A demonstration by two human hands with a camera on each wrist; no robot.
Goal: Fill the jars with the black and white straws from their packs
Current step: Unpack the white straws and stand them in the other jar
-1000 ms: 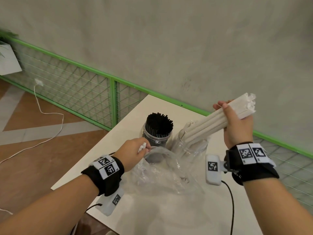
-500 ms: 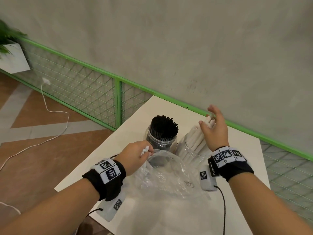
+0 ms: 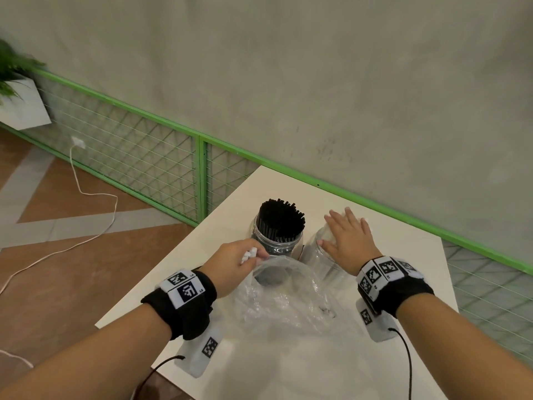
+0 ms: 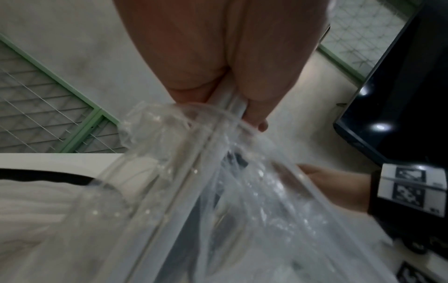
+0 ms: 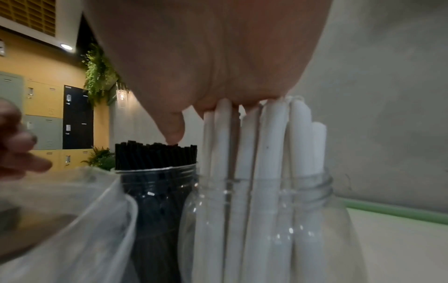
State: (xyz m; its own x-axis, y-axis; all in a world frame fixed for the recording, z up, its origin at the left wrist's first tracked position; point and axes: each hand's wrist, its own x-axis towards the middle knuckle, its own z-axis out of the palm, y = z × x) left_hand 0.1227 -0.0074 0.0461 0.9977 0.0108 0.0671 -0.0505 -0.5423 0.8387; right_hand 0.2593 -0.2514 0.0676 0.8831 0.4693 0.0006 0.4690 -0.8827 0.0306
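Head view, left to right. At lower left of centre, the left hand (image 3: 235,265) has its grip pinched on the rim of a clear plastic pack (image 3: 284,295), which lies crumpled on the white surface (image 3: 403,255); a little white shows between its fingers, possibly a straw end or a fold of wrapping, too small to tell. The left wrist view confirms the pinch: thumb and fingers (image 4: 257,107) press the film together at the pack's mouth. Just above centre stands the jar of black straws (image 3: 278,226), packed full, the straw ends rising above its neck. Immediately to its right, the second jar (image 3: 320,255) holds the white straws (image 5: 264,153), upright and standing well above the rim. The right hand (image 3: 350,241) lies flat on top of them, its grip spread, fingers straight and holding nothing; in the right wrist view the palm bears on the straw tips.

Step in hand, as judged: seating the white bundle in its jar, the last of the filling, while the left hand holds the spent pack. Both jars appear loaded, so the task looks near its end.

Next move, as judged: a gentle downward press to level the tips without tipping the light jar, then lifting the palm straight up; any straws left in the pack would need drawing out.
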